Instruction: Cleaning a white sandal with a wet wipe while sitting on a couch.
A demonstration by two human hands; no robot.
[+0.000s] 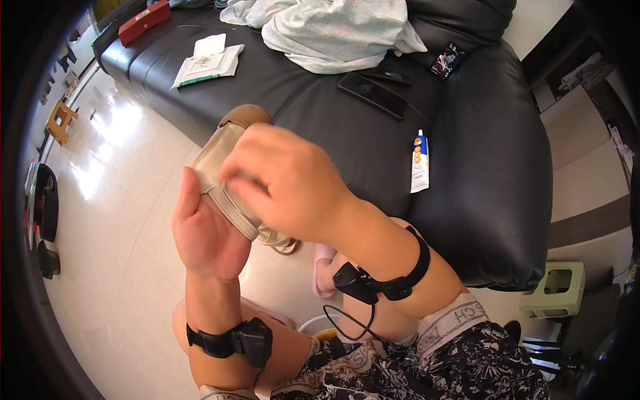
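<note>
My left hand [212, 232] is shut on a beige shoe [220, 142] with a brown, stitched toe, its palm up beneath it and the thumb along its near side. Over the shoe is my right hand [295, 180], fingers curled and thumb close to the upper. Motion blurs those fingertips, and whether they pinch anything cannot be told. Below the right hand shows a beige strappy sandal part [282, 242]; I cannot tell whether it belongs to the held shoe. A white and blue tube [420, 162] lies on the black sofa [480, 165], right of my hands.
On the sofa lie a black phone [375, 95], a wipes pack [207, 62] with its lid up, a red box [145, 22], a dark printed packet [447, 61] and a pale cloth [340, 35]. A green stool [555, 290] stands at right. A white bucket [312, 324] sits between my legs.
</note>
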